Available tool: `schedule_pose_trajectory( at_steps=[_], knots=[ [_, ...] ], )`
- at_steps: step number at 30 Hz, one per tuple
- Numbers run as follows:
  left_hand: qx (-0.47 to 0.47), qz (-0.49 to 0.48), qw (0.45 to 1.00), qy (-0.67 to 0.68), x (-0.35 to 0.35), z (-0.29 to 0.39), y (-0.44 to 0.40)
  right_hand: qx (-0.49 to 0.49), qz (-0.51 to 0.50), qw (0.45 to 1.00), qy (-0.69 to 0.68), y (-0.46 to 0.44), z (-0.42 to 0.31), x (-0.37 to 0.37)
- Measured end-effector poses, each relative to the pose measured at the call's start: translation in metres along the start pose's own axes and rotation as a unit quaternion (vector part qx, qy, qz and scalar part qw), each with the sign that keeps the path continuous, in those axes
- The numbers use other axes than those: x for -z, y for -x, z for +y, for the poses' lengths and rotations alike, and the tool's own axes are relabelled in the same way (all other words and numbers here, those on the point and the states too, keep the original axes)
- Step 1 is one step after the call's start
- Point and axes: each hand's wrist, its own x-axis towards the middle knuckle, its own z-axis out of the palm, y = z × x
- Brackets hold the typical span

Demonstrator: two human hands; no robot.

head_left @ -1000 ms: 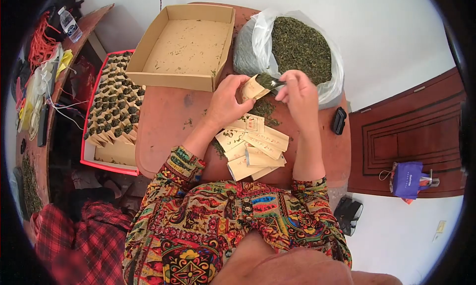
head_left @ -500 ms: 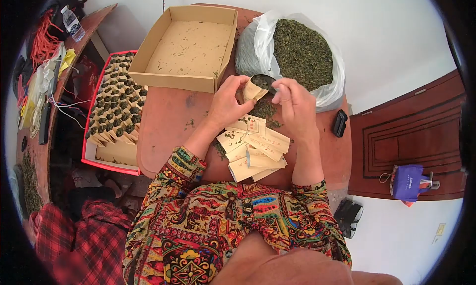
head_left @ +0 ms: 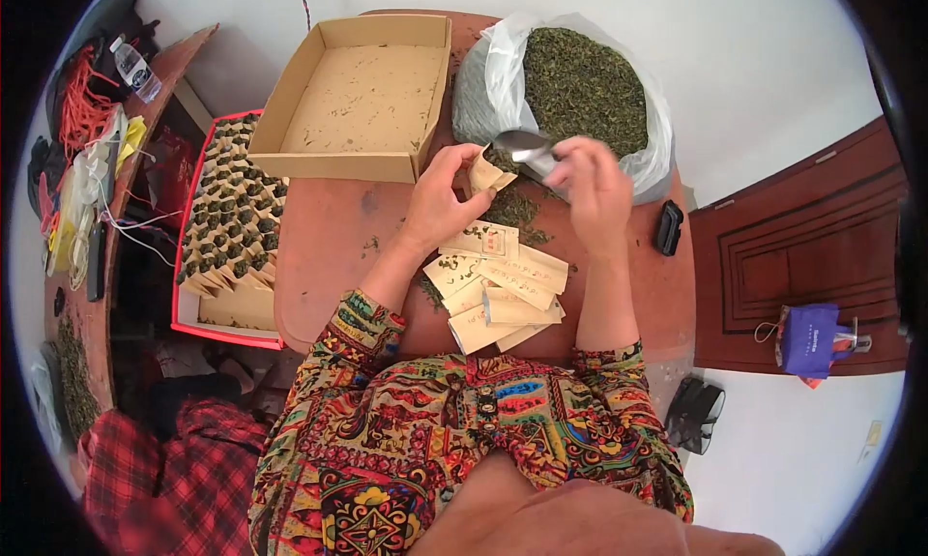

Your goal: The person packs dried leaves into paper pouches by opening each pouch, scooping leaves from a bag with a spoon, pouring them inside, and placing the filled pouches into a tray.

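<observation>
A small paper packet (head_left: 489,177) is held above the counter (head_left: 329,266), pinched between the thumb and fingers of the left hand (head_left: 440,200). A metal scoop (head_left: 525,142) is gripped by the blurred, curled fingers of the right hand (head_left: 594,181); its bowl is held at the packet's mouth, and whether they touch cannot be told. Flat packets (head_left: 522,283) are piled nearer the body. Dried leaves (head_left: 585,92) are contained in a plastic bag (head_left: 503,82) beyond the right hand.
</observation>
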Motion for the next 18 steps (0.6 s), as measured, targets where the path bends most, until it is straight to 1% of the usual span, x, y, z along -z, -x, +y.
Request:
schedule_pose_trajectory(
  at_steps=[1, 4, 5, 7, 8, 9, 10, 13, 16, 18],
  knots=[
    [-0.002, 0.0, 1.0, 0.003, 0.001, 0.002, 0.001, -0.024, 0.037, 0.999, -0.016, -0.001, 0.002, 0.004],
    [0.015, -0.037, 0.999, 0.011, 0.002, -0.003, 0.002, -0.052, 0.088, 0.991, 0.092, -0.012, 0.024, 0.02],
    [0.017, -0.035, 0.999, 0.012, 0.002, -0.004, 0.002, -0.09, 0.047, 0.981, 0.164, -0.014, 0.026, 0.025],
    [0.018, -0.033, 0.999, 0.017, 0.001, -0.006, 0.002, -0.141, -0.019, 0.968, 0.205, -0.013, 0.05, 0.025],
    [0.034, -0.035, 0.998, 0.048, 0.001, -0.006, 0.003, -0.168, -0.05, 0.958, 0.225, -0.011, 0.066, 0.023],
    [0.049, -0.039, 0.995, 0.079, 0.001, -0.006, 0.003, -0.136, -0.04, 0.963, 0.231, -0.012, 0.075, 0.019],
    [0.064, -0.042, 0.991, 0.11, 0.0, -0.005, 0.003, -0.145, -0.029, 0.964, 0.22, -0.012, 0.081, 0.02],
    [0.06, -0.033, 0.992, 0.107, 0.004, 0.009, 0.005, -0.159, -0.009, 0.968, 0.193, -0.013, 0.088, 0.017],
    [0.048, 0.001, 0.988, 0.148, 0.004, 0.004, 0.007, -0.159, 0.003, 0.968, 0.194, -0.013, 0.093, 0.016],
    [0.032, 0.005, 0.992, 0.125, 0.012, 0.003, 0.01, -0.156, 0.014, 0.97, 0.188, -0.011, 0.099, 0.014]
  ],
)
